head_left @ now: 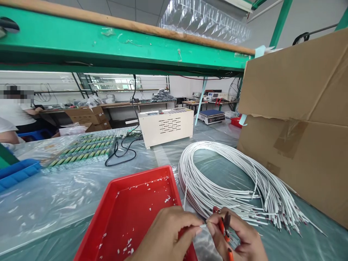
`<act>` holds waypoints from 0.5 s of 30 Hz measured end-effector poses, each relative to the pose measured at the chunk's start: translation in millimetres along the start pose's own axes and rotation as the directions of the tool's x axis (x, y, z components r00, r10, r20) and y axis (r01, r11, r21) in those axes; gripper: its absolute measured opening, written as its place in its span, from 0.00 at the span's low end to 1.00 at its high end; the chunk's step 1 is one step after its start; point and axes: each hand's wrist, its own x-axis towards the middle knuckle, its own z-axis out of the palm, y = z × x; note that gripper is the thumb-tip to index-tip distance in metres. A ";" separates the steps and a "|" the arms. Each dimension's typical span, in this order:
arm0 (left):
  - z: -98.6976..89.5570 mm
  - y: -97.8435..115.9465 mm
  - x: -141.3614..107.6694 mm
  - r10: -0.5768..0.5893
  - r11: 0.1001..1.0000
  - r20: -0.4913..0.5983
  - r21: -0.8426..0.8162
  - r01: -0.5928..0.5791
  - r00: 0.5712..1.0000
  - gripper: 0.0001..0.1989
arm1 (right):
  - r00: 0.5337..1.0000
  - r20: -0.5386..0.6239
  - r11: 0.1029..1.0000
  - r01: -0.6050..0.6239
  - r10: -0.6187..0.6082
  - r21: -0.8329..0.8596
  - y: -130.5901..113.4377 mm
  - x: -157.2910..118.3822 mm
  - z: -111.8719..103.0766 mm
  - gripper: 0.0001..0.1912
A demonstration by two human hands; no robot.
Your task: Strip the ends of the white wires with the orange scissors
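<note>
Wire (pixel 203 226) pinched by left hand (pixel 168 229), right hand (pixel 241 232) closed around pliers (pixel 222 226); scraps (pixel 129 246) in tray (pixel 130 208) beneath left suggest some done, remainder unclear.

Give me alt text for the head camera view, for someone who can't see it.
A person's left hand pinches a small white piece while the right hand, close beside it, holds an orange-handled tool. A red tray dotted with white scraps sits by the left hand; a looped bundle of white cables lies to the right, a slotted cream box behind.
</note>
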 end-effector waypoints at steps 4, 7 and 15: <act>4.8 -1.3 -1.6 -0.102 0.988 0.036 -0.110 0.106 0.994 0.11 | 0.941 0.184 0.934 -0.315 0.285 0.168 2.0 8.0 -2.5 0.08; 8.3 -6.0 -6.6 -0.187 0.965 0.105 -0.164 0.202 0.977 0.13 | 0.872 0.283 0.847 -0.469 0.399 0.249 10.1 13.6 -2.1 0.15; 11.9 -13.3 -7.6 -0.275 0.911 0.266 -0.236 0.339 0.924 0.18 | 0.741 0.458 0.672 -0.657 0.491 0.343 35.3 17.3 1.4 0.23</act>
